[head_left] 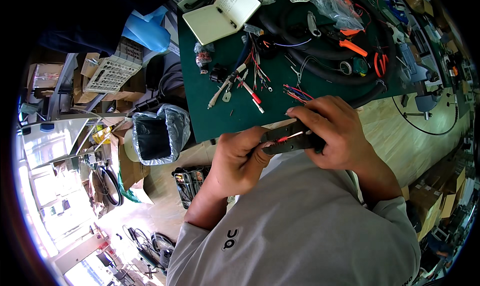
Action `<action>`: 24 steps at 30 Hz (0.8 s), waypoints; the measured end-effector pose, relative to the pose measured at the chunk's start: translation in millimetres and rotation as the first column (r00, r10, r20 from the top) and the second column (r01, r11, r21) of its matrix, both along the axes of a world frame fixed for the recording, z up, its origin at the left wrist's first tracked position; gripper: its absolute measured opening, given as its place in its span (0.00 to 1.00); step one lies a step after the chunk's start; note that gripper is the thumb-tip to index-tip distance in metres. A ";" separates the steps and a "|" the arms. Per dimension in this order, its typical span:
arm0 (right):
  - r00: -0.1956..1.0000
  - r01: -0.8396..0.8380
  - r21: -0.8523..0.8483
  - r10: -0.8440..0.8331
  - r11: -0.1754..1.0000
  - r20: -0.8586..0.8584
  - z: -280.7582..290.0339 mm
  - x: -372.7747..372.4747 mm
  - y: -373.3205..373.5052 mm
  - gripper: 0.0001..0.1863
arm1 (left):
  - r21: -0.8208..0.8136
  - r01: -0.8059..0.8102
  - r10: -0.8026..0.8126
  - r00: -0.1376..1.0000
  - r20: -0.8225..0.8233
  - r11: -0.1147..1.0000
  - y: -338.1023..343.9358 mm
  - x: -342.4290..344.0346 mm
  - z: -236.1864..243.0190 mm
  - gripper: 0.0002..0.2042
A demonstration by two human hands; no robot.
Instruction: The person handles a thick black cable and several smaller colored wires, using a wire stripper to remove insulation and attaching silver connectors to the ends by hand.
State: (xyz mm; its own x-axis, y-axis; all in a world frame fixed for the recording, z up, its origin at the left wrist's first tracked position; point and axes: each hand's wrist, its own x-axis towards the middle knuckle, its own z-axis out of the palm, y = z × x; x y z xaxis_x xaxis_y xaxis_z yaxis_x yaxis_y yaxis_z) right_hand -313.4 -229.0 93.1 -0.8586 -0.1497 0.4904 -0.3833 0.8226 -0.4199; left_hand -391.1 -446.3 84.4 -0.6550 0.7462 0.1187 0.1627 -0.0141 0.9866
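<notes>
Close in front of my body, both hands hold a dark, flat-sided part (289,144) with small round holes in it. A short red wire (284,138) with a pale tip lies along its middle. My left hand (238,161) is closed round the part's left end, the thumb pressed near the red wire. My right hand (336,131) grips the right end, its fingers curled over the top. The palm hides much of that end, so I cannot tell the part's exact kind. Just beyond the right hand, thin red and blue wires (298,92) stick out over the green table (210,121).
Stripped cable ends with lugs (245,88) lie on the table, near an open notebook (220,17). A thick black cable (320,66) coils at the right, by orange-handled pliers (353,47) and a green tape measure (359,66). A lined bin (161,134) stands left of the table.
</notes>
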 end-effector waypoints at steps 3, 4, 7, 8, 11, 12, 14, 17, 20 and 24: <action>1.000 -0.001 0.003 0.001 1.000 -0.004 0.5 -0.5 -0.1 0.33 | -0.031 -0.012 0.014 0.997 0.075 0.999 2.9 0.1 10.1 0.04; 1.000 -0.001 0.004 0.001 1.000 -0.004 0.7 -0.4 -0.1 0.33 | -0.029 -0.004 0.006 0.995 0.098 1.000 3.0 -0.7 12.1 0.04; 0.999 -0.008 -0.002 0.008 1.000 0.040 0.7 1.2 -0.1 0.32 | -0.016 0.028 -0.026 0.992 0.125 0.999 4.6 -3.4 14.9 0.05; 0.999 -0.010 -0.005 0.010 1.000 0.045 0.9 1.2 0.2 0.32 | -0.011 0.040 -0.038 0.991 0.125 0.999 5.0 -4.2 15.3 0.06; 0.998 -0.009 -0.025 0.011 1.000 0.055 1.5 0.7 0.9 0.31 | -0.051 0.089 -0.082 0.987 0.137 0.995 0.7 -7.5 8.9 0.06; 0.998 -0.005 -0.039 0.007 0.999 0.055 1.6 0.5 0.2 0.31 | -0.020 0.069 -0.067 0.993 0.102 0.997 2.2 -6.1 8.4 0.06; 0.998 0.001 -0.070 0.003 0.998 0.060 2.5 0.5 -0.8 0.30 | 0.046 0.029 -0.030 0.999 0.034 0.999 7.4 -0.4 7.2 0.06; 0.996 0.004 -0.132 0.008 0.991 0.093 3.7 1.1 -2.8 0.29 | 0.079 0.044 -0.054 0.989 0.138 0.996 5.5 5.7 5.8 0.05; 0.990 0.014 -0.191 0.013 0.982 0.139 4.8 0.7 -4.1 0.30 | 0.082 0.054 -0.072 0.971 0.229 0.995 3.5 7.0 7.6 0.06; 0.984 0.044 -0.215 -0.006 0.976 0.177 7.2 2.9 -5.2 0.30 | 0.094 0.066 -0.089 0.958 0.273 0.993 4.7 5.3 11.1 0.06</action>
